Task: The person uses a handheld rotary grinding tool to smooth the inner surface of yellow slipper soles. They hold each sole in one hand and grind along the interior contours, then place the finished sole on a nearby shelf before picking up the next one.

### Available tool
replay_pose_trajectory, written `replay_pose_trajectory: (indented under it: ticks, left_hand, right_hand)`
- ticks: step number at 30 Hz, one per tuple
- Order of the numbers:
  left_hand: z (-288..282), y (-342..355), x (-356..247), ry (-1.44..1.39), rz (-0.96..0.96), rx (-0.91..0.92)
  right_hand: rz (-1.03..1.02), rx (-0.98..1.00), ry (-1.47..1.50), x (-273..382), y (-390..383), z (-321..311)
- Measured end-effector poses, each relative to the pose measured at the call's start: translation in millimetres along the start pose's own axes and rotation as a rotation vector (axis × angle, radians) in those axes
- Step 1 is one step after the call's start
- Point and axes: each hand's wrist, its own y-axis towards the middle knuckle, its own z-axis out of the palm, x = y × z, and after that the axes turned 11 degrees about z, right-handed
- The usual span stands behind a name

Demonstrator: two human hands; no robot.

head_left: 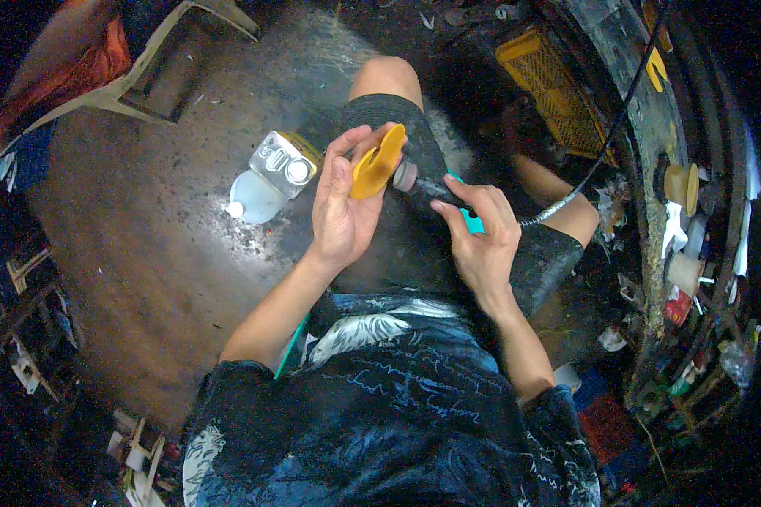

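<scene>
My left hand (pixel 343 221) is raised over my lap, its fingers wrapped behind a small curved yellow piece (pixel 380 162) with a notch or fold in its middle. My right hand (pixel 492 235) grips a black rotary tool (pixel 438 194) like a pen. The tool's pinkish-grey rounded head (pixel 405 177) points left and sits close beside the yellow piece. I cannot tell whether the two touch. From the back of the tool a silvery sheathed cable (pixel 558 207) runs off to the upper right. Something teal (pixel 473 223) shows behind my right fingers.
A clear plastic bottle (pixel 260 198) with a white cap lies on the brown floor (pixel 152 253) left of my hands. A yellow crate (pixel 554 93) stands far right, by a worn wooden beam (pixel 651 279) with a yellow spool-like piece (pixel 681 188). A chair-like frame (pixel 135 84) is far left.
</scene>
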Motion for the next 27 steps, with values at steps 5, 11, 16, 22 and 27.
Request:
replay_pose_trajectory:
  ticks: [5, 11, 16, 22, 27]
  left_hand:
    - [2.1, -0.8, 1.5, 0.086, 0.007, -0.007]
    - [5.6, -2.0, 1.2, 0.072, 0.013, -0.031]
    - [5.9, -2.5, 0.5, 0.064, -0.008, -0.048]
    - [3.9, -3.7, -0.9, 0.084, -0.032, -0.08]
    - [2.5, -3.6, 0.9, 0.076, 0.007, 0.014]
  right_hand:
    - [-0.07, -0.022, -0.088, -2.3, 8.9, 12.6]
    - [-0.099, 0.006, -0.135, -3.2, 14.1, 13.6]
    - [0.0, 0.056, -0.106, -1.9, 5.8, 14.3]
    - [0.043, 0.126, -0.018, 4.9, -2.3, 10.8]
    - [0.035, 0.055, -0.056, 0.2, 7.9, 8.8]
